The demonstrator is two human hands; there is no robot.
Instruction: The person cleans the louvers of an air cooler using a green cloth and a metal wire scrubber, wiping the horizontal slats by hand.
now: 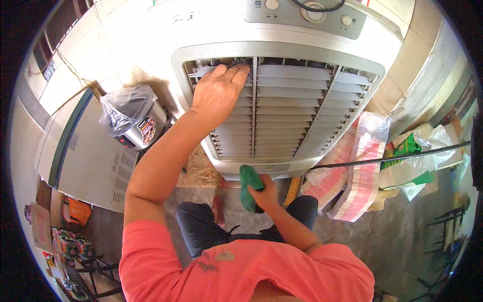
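Observation:
A large white air cooler (211,34) stands before me, with control knobs (313,11) on top. Its front grille (290,102) has rows of horizontal louvers and upright bars. My left hand (219,88) reaches to the upper left of the grille, fingers bent at a gap above the louvers. The fingertips are partly hidden, and whether they grip anything is unclear. Low in front of the cooler, my right hand (266,192) holds a bunched green cloth (249,188). The cloth hangs near the cooler's bottom edge.
On the left are a metal electric cooker (145,128) with a plastic bag (128,104) over it and a pale cabinet (90,151). Plastic-wrapped bundles (358,177) lie at right, crossed by a black cord (392,160). My knees (305,211) flank the cloth.

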